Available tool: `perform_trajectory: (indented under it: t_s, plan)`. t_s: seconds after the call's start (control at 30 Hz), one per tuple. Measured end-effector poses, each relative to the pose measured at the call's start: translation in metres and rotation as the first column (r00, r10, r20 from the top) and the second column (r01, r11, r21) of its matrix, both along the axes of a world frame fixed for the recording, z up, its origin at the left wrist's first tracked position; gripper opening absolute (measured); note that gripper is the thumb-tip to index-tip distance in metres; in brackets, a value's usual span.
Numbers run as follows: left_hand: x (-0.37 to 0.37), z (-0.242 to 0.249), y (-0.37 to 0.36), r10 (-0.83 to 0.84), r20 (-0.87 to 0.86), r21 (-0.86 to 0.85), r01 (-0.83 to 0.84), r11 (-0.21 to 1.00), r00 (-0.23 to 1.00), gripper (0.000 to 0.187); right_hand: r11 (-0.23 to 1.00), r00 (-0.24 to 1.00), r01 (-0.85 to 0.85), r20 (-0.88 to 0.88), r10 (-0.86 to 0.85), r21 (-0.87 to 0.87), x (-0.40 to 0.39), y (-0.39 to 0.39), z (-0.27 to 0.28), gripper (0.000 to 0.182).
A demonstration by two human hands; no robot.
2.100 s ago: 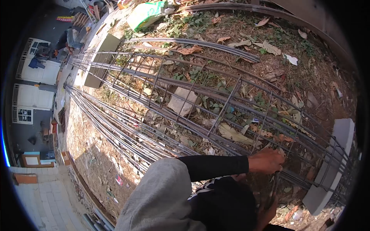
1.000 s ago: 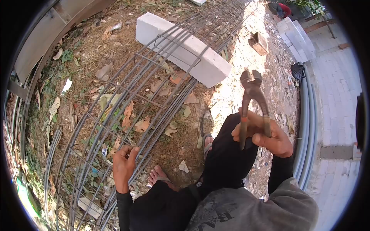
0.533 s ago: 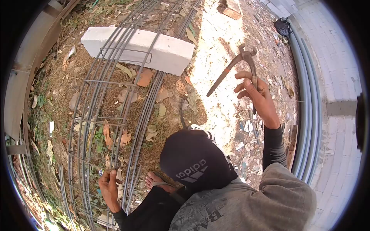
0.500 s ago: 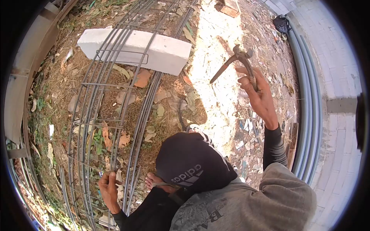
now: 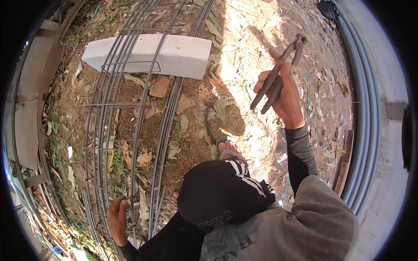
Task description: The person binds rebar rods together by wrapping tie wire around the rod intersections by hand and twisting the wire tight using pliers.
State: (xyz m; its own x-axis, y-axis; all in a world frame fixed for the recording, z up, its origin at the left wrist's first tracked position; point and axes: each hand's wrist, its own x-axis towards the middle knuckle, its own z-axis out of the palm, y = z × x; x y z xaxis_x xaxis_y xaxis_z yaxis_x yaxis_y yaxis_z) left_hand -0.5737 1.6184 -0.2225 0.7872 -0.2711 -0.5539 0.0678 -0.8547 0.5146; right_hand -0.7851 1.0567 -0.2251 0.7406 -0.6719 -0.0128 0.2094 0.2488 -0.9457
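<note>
My right hand (image 5: 288,101) is raised over the sunlit ground, its fingers wrapped round a pair of pincers (image 5: 273,79). The tool's jaws point up and to the right, and its two handles lie near each other. Low on the left, my left hand (image 5: 116,221) is at a long rebar cage (image 5: 137,126), thumb and fingers pinched together beside a bar. Whatever that pinch holds is too small to make out. The cage consists of long steel bars with thin stirrups across them.
A white block (image 5: 183,54) lies under the far part of the cage. Loose rebar (image 5: 167,115) runs alongside it. Grey pipes (image 5: 365,113) line the wall at right, with a black bag (image 5: 327,9) at their far end. My sandaled foot (image 5: 230,148) stands on leaf-strewn soil.
My right hand has turned the pincers, and their handles, spread wide before, are now closer together. My left hand stays at the cage, slightly lower in view. More of my foot shows.
</note>
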Motion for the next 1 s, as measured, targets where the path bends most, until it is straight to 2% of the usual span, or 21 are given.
perform_trajectory:
  t_s: [0.03,0.1,0.13,0.17,0.2,0.23,0.27,0.3,0.37,0.4,0.47,0.5,0.53,0.67,0.73,0.77,0.87,0.97,1.0]
  plan:
    - [0.001,0.005,0.001,-0.016,0.057,0.0,0.016,1.0,0.998,0.053,0.993,0.995,-0.082,-0.054,0.086,0.081,0.004,0.01,-0.016,0.064]
    - [0.003,0.021,0.002,0.024,0.041,0.039,-0.026,0.999,0.999,0.056,0.974,0.873,-0.188,-0.433,0.226,0.128,0.013,0.03,-0.052,0.047]
    - [-0.001,0.027,0.004,0.047,0.056,0.036,-0.049,0.998,0.997,0.056,0.962,0.787,-0.272,-0.574,0.226,0.007,0.016,0.047,-0.082,0.033]
    - [-0.003,0.033,0.008,0.068,0.072,0.031,-0.07,0.997,0.995,0.056,0.931,0.661,-0.362,-0.716,0.225,-0.042,0.014,0.06,-0.116,0.035]
    - [-0.004,0.032,0.017,0.046,0.101,-0.012,-0.045,0.999,0.994,0.058,0.861,0.613,-0.448,-0.784,0.1,-0.241,0.007,0.073,-0.169,0.038]
    - [-0.009,0.03,0.029,0.075,0.13,-0.021,-0.073,0.997,0.989,0.055,0.818,0.509,-0.538,-0.852,0.126,-0.201,0.007,0.091,-0.186,0.044]
    - [-0.012,0.026,0.041,0.104,0.161,-0.042,-0.098,0.994,0.981,0.052,0.807,0.508,-0.526,-0.86,0.044,-0.269,0.005,0.111,-0.198,0.054]
    - [-0.009,0.023,0.041,0.133,0.191,-0.072,-0.122,0.99,0.972,0.048,0.736,0.452,-0.578,-0.889,-0.07,-0.352,0.007,0.127,-0.222,0.068]
    - [-0.011,0.055,0.029,0.005,0.211,0.004,-0.006,1.0,0.977,0.048,0.711,0.314,-0.638,-0.943,-0.11,-0.295,0.018,0.149,-0.221,0.079]
    - [-0.013,0.065,0.028,-0.06,0.211,0.061,0.048,0.997,0.976,0.048,0.683,0.284,-0.674,-0.952,-0.114,-0.282,0.02,0.15,-0.22,0.08]
    - [-0.009,0.063,0.035,-0.064,0.158,0.057,0.055,0.997,0.985,0.048,0.624,0.214,-0.745,-0.97,-0.112,-0.236,0.024,0.155,-0.219,0.082]
    - [-0.007,0.06,0.043,-0.065,0.127,0.055,0.058,0.997,0.99,0.051,0.606,0.218,-0.754,-0.967,-0.134,-0.254,0.026,0.156,-0.219,0.082]
    - [-0.007,0.036,0.044,0.16,0.188,-0.156,-0.131,0.979,0.969,0.05,0.589,0.222,-0.76,-0.962,-0.158,-0.272,0.028,0.155,-0.221,0.081]
    - [-0.003,0.022,0.055,0.069,0.205,-0.285,-0.008,0.958,0.976,0.05,0.575,0.198,-0.765,-0.956,-0.216,-0.289,0.034,0.152,-0.218,0.071]
    - [-0.002,0.02,0.06,-0.014,0.241,-0.305,0.089,0.948,0.971,0.05,0.531,0.183,-0.784,-0.937,-0.298,-0.322,0.032,0.15,-0.234,0.071]
    - [-0.003,0.017,0.063,-0.001,0.231,-0.317,0.077,0.945,0.973,0.049,0.508,0.175,-0.794,-0.926,-0.334,-0.334,0.031,0.148,-0.245,0.072]
    - [0.0,0.008,0.076,0.043,0.189,-0.353,0.027,0.935,0.981,0.048,0.58,0.204,-0.733,-0.929,-0.309,-0.354,0.027,0.142,-0.251,0.069]
    - [-0.001,-0.001,0.087,0.129,0.124,-0.404,-0.069,0.912,0.984,0.049,0.756,0.139,-0.627,-0.982,-0.131,-0.19,0.027,0.125,-0.244,0.065]
    - [-0.003,0.0,0.088,0.177,0.124,-0.417,-0.11,0.902,0.976,0.051,0.771,0.196,-0.494,-0.915,-0.353,-0.403,0.02,0.126,-0.274,0.057]
